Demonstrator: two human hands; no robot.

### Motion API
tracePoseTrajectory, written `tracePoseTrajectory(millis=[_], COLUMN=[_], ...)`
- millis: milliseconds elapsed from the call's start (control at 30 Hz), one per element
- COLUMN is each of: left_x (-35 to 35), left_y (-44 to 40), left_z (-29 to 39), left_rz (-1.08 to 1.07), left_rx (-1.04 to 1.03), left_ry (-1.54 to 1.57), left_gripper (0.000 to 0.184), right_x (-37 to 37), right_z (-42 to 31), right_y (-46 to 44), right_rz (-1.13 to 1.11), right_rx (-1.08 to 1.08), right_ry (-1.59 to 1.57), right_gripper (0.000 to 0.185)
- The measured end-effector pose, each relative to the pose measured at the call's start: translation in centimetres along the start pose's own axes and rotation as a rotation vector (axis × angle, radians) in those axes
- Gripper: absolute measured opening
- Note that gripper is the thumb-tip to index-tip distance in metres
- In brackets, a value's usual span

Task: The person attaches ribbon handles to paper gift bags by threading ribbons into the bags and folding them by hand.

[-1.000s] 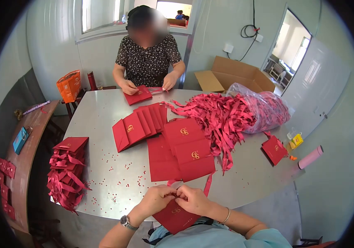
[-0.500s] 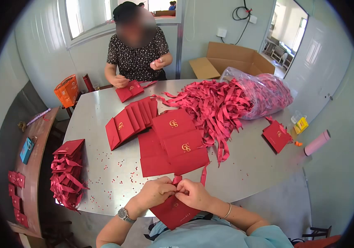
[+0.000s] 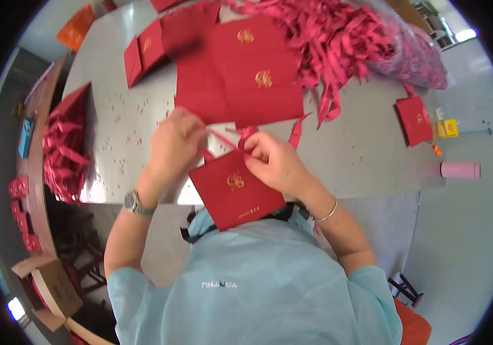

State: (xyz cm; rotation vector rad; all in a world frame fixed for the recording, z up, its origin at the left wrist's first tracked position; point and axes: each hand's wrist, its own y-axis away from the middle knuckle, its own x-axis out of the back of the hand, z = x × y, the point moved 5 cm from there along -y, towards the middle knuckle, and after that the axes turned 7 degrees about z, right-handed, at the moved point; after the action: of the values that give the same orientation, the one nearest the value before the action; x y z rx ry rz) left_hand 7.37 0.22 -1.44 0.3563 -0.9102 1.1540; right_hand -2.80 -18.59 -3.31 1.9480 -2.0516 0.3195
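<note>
Just now the hands come apart. A sec ago they're bunched tight at the top of the small red bag (image 3: 238, 192); now the L hand (image 3: 174, 141) is off to the left & blurry, w/ a thin red ribbon (image 3: 223, 140) going straight from its fingers to the bag top. Looks like the L hand pinches that ribbon, tho the blur hides the tips a bit. The R hand (image 3: 275, 164) stays put, thumb & fingers nipping the top edge of the bag, more ribbon poking out by them.

The bag is tipped, by the tbl edge, right in front of the blue shirt (image 3: 252, 282). Its gold mark shows w/o fingers over it now. So prob. the fiddly bit at the top is looser & the ribbon is being drawn out long, w/ the R hand keeping the bag from sliding.

Head is tipped down more too, so the other person is out of view. Just past the hands are flat red bags (image 3: 223, 86) on the tbl (image 3: 361, 172), w/ the big ribbon pile (image 3: 333, 46) behind, to the right. A bunch of bags w/ ribbons (image 3: 65, 152) is far left.
</note>
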Motion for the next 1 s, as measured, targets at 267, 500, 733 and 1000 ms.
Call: tracePoseTrajectory(millis=[267,500,733,1000], left_x=[0.5,3.6,1.0,1.5], left_y=[1.4,3.8,6.7,6.3], left_z=[-2.2,0.8,1.8,2.1], left_rz=[0.159,0.378,-0.021,-0.109], left_rx=[0.223,0.006,0.015,0.168], left_ry=[-0.066,-0.023,0.144,0.304], left_gripper=[0.012,0.027,0.017,0.013], right_x=[0.1,-0.2,-0.2,10.3], right_z=[-2.4,-2.1,-2.7,0.1], right_y=[-0.2,-0.5,0.1,3.2], right_rz=[-0.033,-0.028,-0.039,0.427], right_rx=[0.102,0.115,0.212,0.169], right_ry=[0.409,0.445,0.479,0.415], right_gripper=[0.024,0.028,0.035,0.028])
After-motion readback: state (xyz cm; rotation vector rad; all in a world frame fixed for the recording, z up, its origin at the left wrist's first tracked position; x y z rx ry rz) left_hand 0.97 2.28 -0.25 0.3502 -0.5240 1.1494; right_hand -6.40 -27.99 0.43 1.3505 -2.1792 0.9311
